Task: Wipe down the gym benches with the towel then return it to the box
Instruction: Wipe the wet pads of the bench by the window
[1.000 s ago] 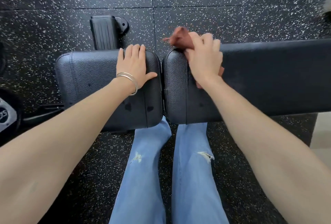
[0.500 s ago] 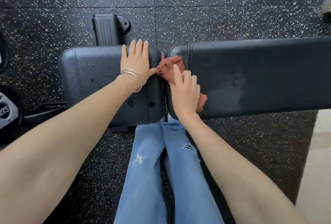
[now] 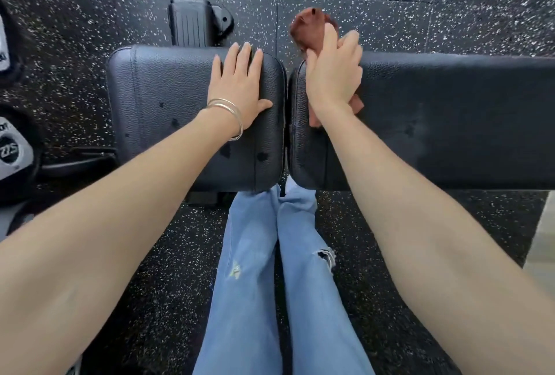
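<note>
Right hand clenched around the rust-red towel, now at the far edge of the long bench pad; half a second ago it was down at the near side by the gap. Left hand flat, fingers spread, bracing the seat pad, holding nothing. Wiping strokes ongoing; box not in view.

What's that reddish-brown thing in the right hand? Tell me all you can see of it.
It is the towel, a small rust-brown cloth, soft and crumpled. The right hand is closed around it, so most is hidden. One bunched end sticks out past the fingers, over the far edge of the long pad; a smaller bit shows below the wrist, against the pad's top. It is not spread flat.
</note>
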